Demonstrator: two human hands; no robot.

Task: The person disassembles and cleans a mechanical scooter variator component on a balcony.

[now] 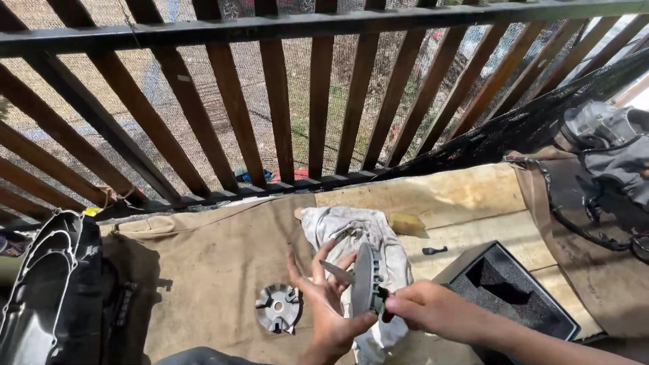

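Left hand cradles a round grey metal disc edge-on, fingers spread behind it, thumb under the rim. Right hand pinches something small and dark at the disc's near face; what exactly, cannot tell. The disc sits over a crumpled white rag, just above it, not resting.

Left of the rag, near it: a finned metal pulley part lying flat on the tan cloth. Right of the rag: a black foam-lined case, open. A small black piece lies between rag and case.

Risk, as I judge it: the left-hand hold looks loose, so the disc could slip and drop onto the rag or roll toward the wooden railing; small bits could go through the slat gaps.

Room: free cloth left of the rag up to the black engine cover; right side crowded by the case.
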